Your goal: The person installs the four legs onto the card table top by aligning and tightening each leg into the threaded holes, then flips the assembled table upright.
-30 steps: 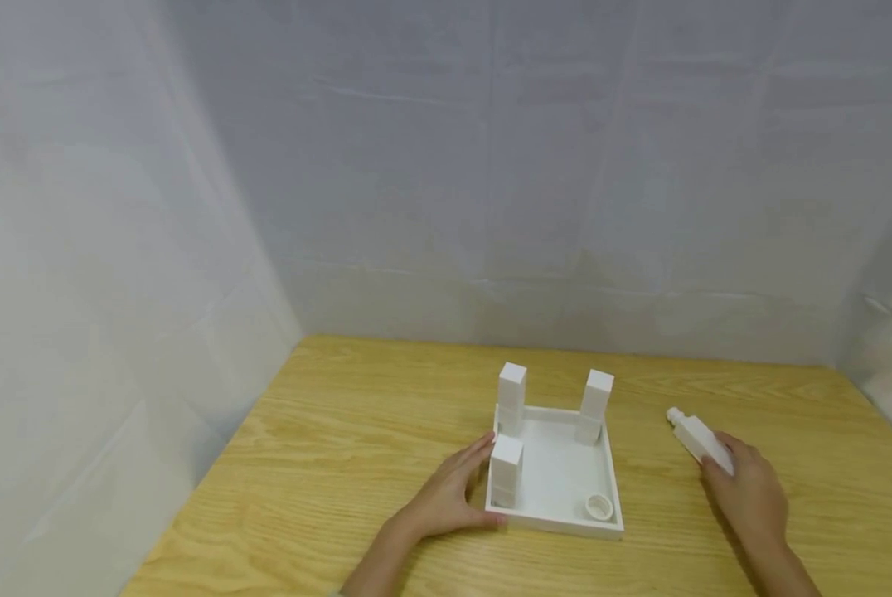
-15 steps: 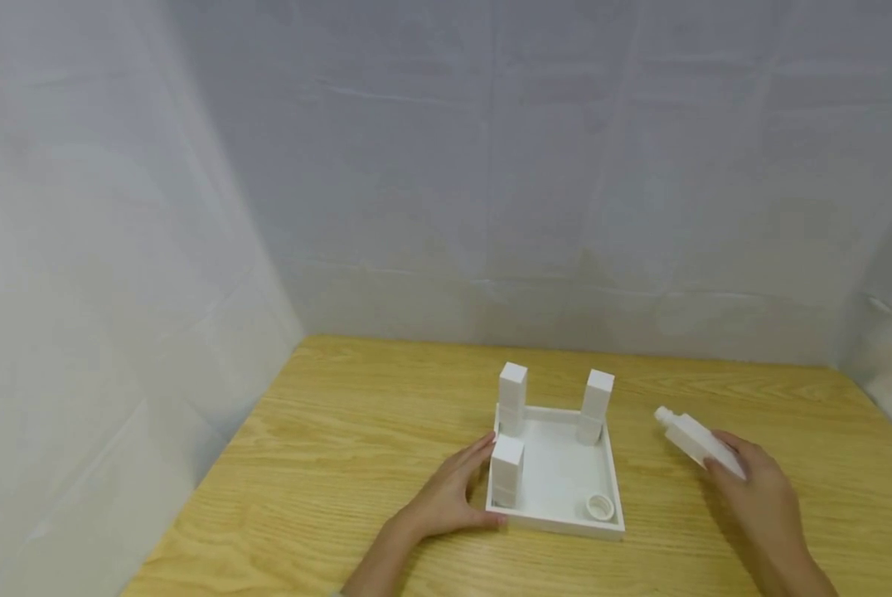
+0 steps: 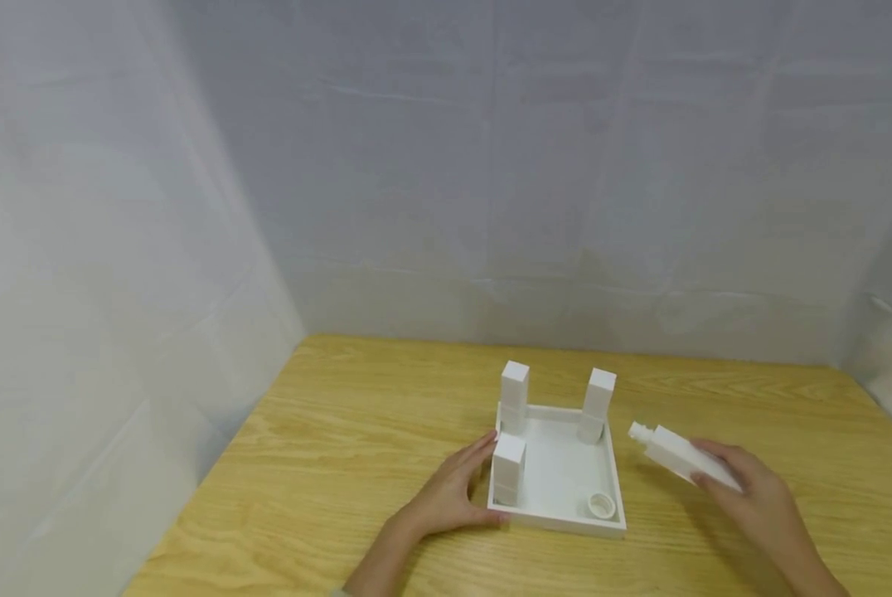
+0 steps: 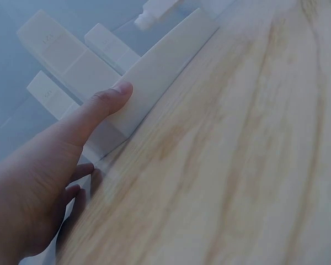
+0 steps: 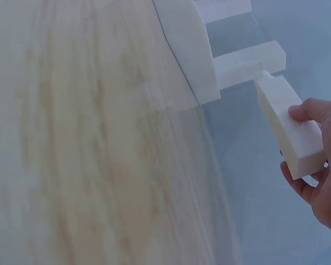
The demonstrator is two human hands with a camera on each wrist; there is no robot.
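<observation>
— Where is the right hand [image 3: 752, 493], and what does it have?

— It is off to the right of the white tray [image 3: 616, 497], fingers and thumb curled round the lower end of a white square bottle [image 3: 677, 454]. The bottle is lifted clear of the wooden table [image 3: 327, 448] and tilted, its narrow uncapped neck pointing left towards the tray, near the tray's right wall but not touching it. The right wrist view shows the thumb lying on one flat face of the bottle [image 5: 289, 118] and the other fingers wrapped underneath.

— And the left hand [image 3: 446, 497]?

— It rests on the table against the tray's left side, fingers fairly straight and spread, holding nothing. In the left wrist view the thumb [image 4: 102, 105] presses flat on the tray's outer wall.

— What sits in the tray?

— Three white square bottles stand upright: one in the near-left corner [image 3: 507, 470], just beside the left hand's fingertips, one in the far-left corner [image 3: 514, 396] and one in the far-right corner [image 3: 598, 405]. A small round white cap [image 3: 601, 504] lies in the near-right corner, open side up.

— Anything around it?

— Pale cloth hangs behind and to both sides of the table.
</observation>
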